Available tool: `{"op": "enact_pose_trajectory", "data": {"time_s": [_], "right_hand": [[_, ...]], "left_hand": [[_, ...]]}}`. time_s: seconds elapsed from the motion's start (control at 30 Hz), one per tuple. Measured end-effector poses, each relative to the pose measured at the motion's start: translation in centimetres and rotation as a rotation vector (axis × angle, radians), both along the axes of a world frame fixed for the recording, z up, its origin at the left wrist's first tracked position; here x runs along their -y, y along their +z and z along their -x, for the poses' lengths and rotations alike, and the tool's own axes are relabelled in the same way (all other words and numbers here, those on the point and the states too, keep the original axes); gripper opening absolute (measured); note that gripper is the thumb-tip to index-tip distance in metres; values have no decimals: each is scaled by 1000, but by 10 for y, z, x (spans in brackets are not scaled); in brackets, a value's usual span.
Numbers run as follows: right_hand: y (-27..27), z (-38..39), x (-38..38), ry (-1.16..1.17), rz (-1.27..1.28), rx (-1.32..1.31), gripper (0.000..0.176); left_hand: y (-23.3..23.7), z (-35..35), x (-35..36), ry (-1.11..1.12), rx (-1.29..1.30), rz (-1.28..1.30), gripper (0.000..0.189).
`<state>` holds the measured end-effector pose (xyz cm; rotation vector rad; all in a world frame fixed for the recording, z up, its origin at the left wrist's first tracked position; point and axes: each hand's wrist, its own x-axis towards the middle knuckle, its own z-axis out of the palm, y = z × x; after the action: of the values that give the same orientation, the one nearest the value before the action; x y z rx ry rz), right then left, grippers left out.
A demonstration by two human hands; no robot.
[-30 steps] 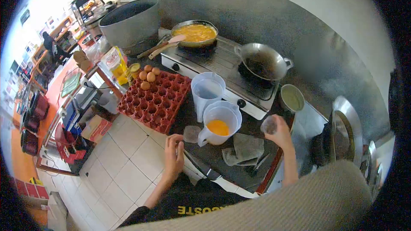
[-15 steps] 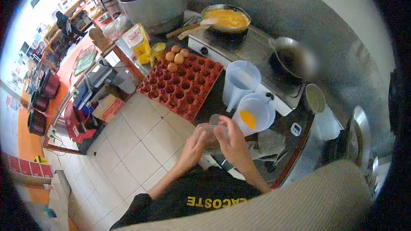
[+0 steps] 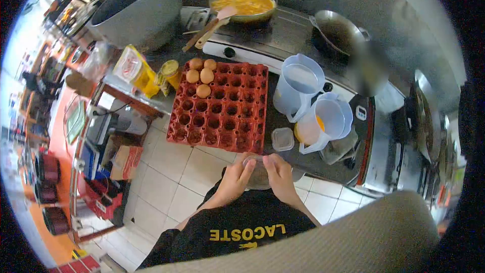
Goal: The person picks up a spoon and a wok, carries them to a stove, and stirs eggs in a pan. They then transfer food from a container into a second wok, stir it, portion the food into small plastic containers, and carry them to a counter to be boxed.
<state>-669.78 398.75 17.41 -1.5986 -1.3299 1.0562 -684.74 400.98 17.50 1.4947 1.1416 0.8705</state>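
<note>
A small clear plastic container (image 3: 257,177) is held between my left hand (image 3: 235,179) and my right hand (image 3: 279,174), close to my body, with both thumbs at its rim. A clear square lid (image 3: 283,139) lies on the dark counter just beyond my right hand. Beyond my hands is a red egg tray (image 3: 217,116) with several brown eggs (image 3: 206,75) in its far left corner. To the right stand two clear plastic jugs; the nearer jug (image 3: 336,116) has yellow liquid in it, and the farther jug (image 3: 300,78) is beside it.
A stove (image 3: 293,28) at the back bears a pan of yellow food (image 3: 242,4) and a dark pan (image 3: 336,33). A big grey pot (image 3: 139,15), yellow packet (image 3: 136,71) and jar (image 3: 171,73) stand left. A grey cloth (image 3: 339,147) lies by the jugs.
The view has turned. The clear lid, near my fingers before, now lies on the counter. My hands have drawn back toward my body with the container between them.
</note>
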Motion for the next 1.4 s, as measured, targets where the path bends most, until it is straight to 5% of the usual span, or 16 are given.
{"op": "enact_pose_trajectory", "data": {"time_s": [0.27, 0.3, 0.4, 0.43, 0.5, 0.6, 0.73, 0.8, 0.87, 0.93, 1.03, 1.13, 1.17, 1.23, 1.33, 1.4], "right_hand": [[-36, 5, 45, -222, 168, -275, 41], [-53, 5, 48, -404, 181, -271, 48], [-62, -9, 24, -576, 5, -859, 49], [-63, -13, 16, -648, 82, -805, 51], [-164, -46, 8, -573, -46, -332, 53], [-184, -59, -22, -793, 132, -486, 56], [-200, -65, -30, -924, 138, -263, 56], [-168, -41, -35, -955, -44, -349, 52], [-202, -49, -35, -974, -76, -420, 62], [-141, -21, -44, -1049, -34, -564, 70], [-200, -35, -35, -1063, 7, -536, 71], [-125, -27, -14, -980, 265, -697, 71], [-109, -33, -3, -813, 411, -614, 67], [-81, -50, 19, -465, 676, -443, 61], [23, -65, 7, 22, 646, -120, 39], [46, -81, 1, 232, 452, 26, 36]], "left_hand": [[-8, 20, -16, -402, -46, 93, 47], [-3, 23, -20, -424, -69, 68, 47], [29, 33, -37, -335, 18, -89, 35], [45, 42, -56, -346, 8, -135, 31], [69, 56, -97, -318, -40, -286, 22], [81, 44, -171, -213, -165, -596, 15], [36, 2, -282, -235, -896, -802, 16], [-5, -18, -337, -165, -1037, -666, 20], [-39, -24, -370, -162, -1158, -559, 23], [-66, -27, -398, -116, -1192, -465, 26], [-135, -20, -450, -78, -1296, -363, 28], [-150, -11, -471, -8, -1170, -13, 26], [-169, -8, -481, 35, -1221, -123, 26], [-106, -4, -454, 54, -1112, -65, 31], [-93, 1, -447, 116, -1012, -33, 37], [-82, 0, -440, 123, -956, -9, 35]]}}
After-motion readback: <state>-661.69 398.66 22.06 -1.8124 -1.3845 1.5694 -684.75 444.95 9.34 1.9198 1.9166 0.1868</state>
